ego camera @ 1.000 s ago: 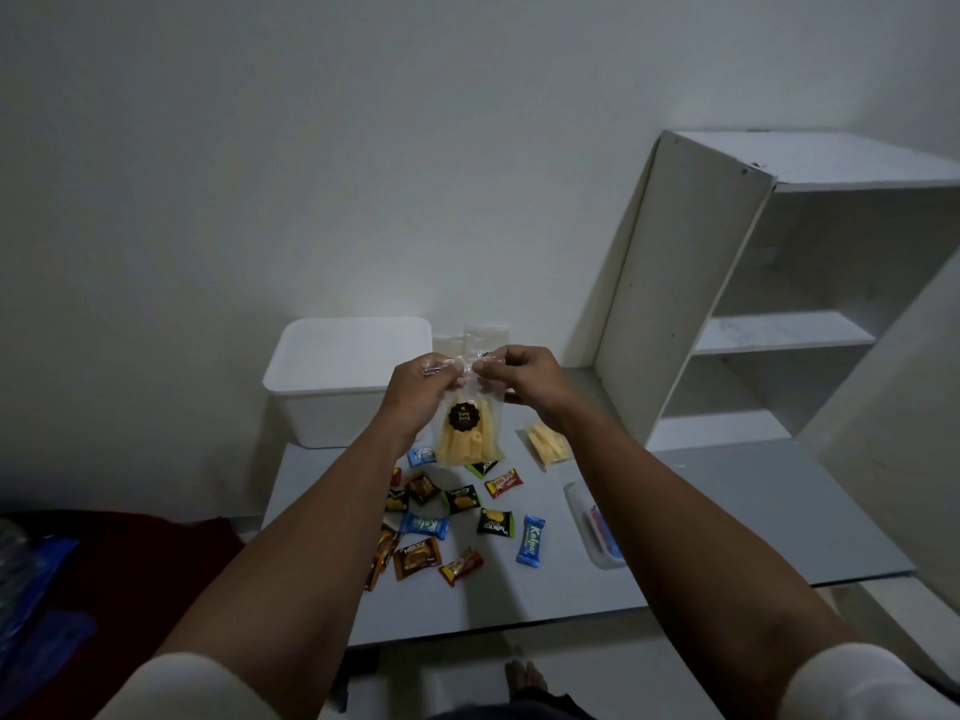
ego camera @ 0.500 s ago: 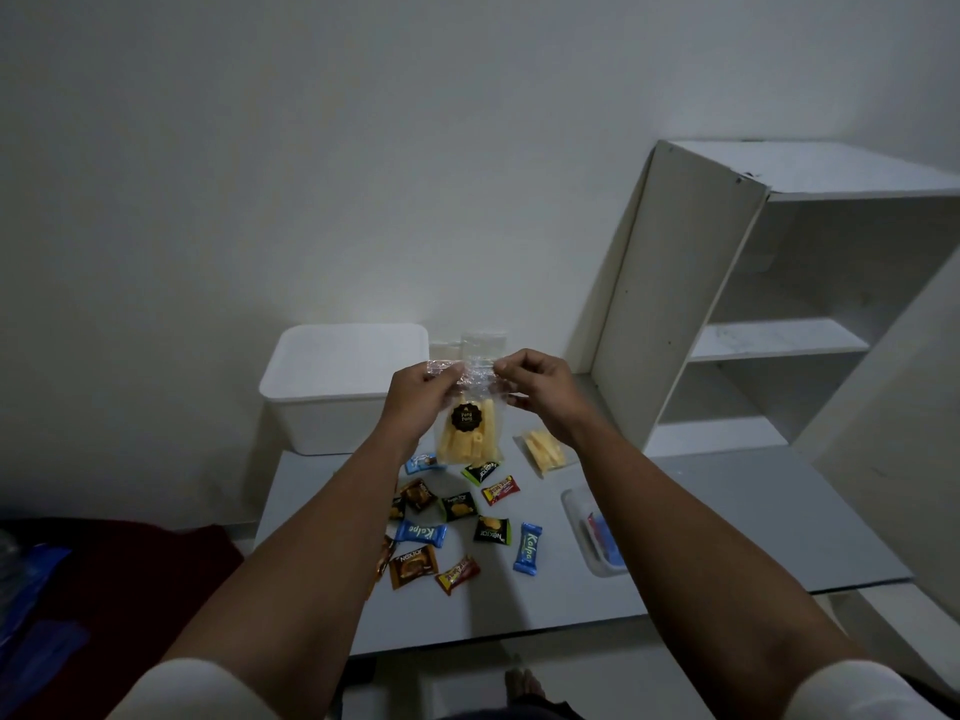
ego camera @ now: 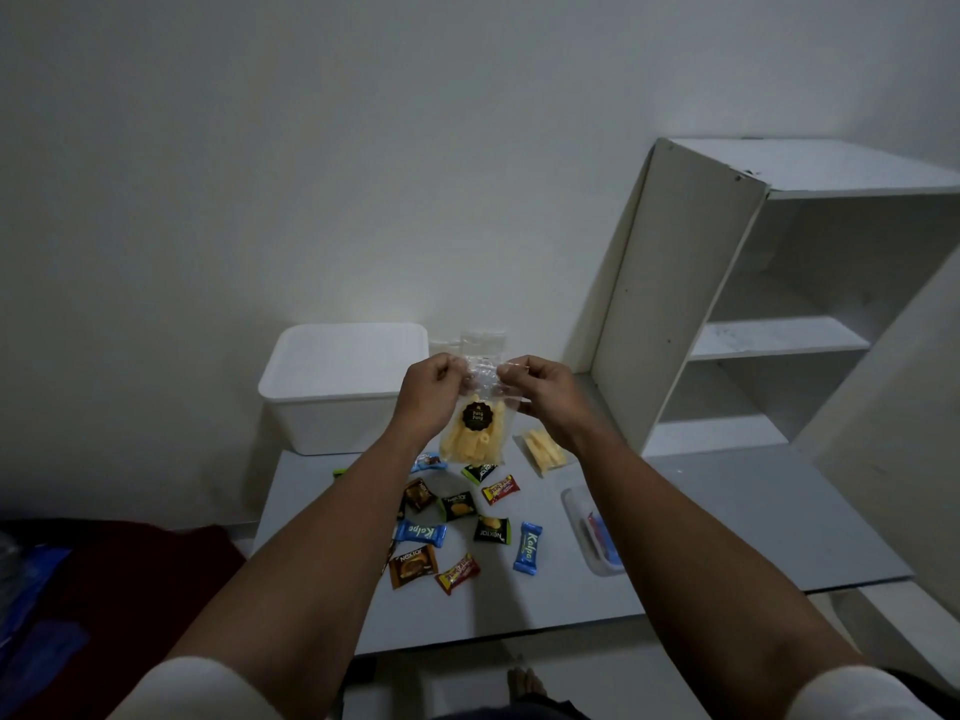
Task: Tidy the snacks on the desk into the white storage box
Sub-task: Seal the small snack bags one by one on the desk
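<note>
Clear plastic bag (ego camera: 475, 433) of yellow sticks hangs above the worktop (ego camera: 727, 517), its top pinched by closed fingers of the left hand (ego camera: 431, 392) and right hand (ego camera: 543, 389); white box (ego camera: 337, 392) sits just behind, wrapped snacks (ego camera: 460, 527) scattered below, shelf (ego camera: 779, 304) at right

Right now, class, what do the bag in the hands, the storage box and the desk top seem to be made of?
Bag: thin clear plastic film, glossy; the yellow sticks show through and its top crinkles.
Storage box: probably moulded plastic, matte white, with rounded corners and a rim.
Desk top: likely laminated board, smooth grey, flat with a thin edge.
</note>
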A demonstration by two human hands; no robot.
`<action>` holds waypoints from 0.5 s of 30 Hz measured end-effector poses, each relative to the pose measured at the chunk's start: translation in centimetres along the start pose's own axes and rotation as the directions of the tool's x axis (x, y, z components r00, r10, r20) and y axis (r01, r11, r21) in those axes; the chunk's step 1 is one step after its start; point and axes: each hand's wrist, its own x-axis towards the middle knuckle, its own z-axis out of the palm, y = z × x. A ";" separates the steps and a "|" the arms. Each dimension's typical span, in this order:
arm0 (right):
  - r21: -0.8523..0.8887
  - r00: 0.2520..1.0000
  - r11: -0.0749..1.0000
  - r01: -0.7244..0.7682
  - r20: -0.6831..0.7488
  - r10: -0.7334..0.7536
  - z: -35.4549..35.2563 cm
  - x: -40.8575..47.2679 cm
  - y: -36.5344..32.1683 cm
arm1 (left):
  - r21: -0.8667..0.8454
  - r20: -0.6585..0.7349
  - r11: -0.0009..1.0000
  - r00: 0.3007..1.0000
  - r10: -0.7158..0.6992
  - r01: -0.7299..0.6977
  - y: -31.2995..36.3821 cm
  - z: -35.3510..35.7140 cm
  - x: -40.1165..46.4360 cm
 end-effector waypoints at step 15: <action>-0.115 0.998 0.991 0.062 0.027 -0.059 1.6 -0.3 -0.6 | -0.046 0.069 0.999 0.998 -0.002 0.005 0.2 -0.8 -0.9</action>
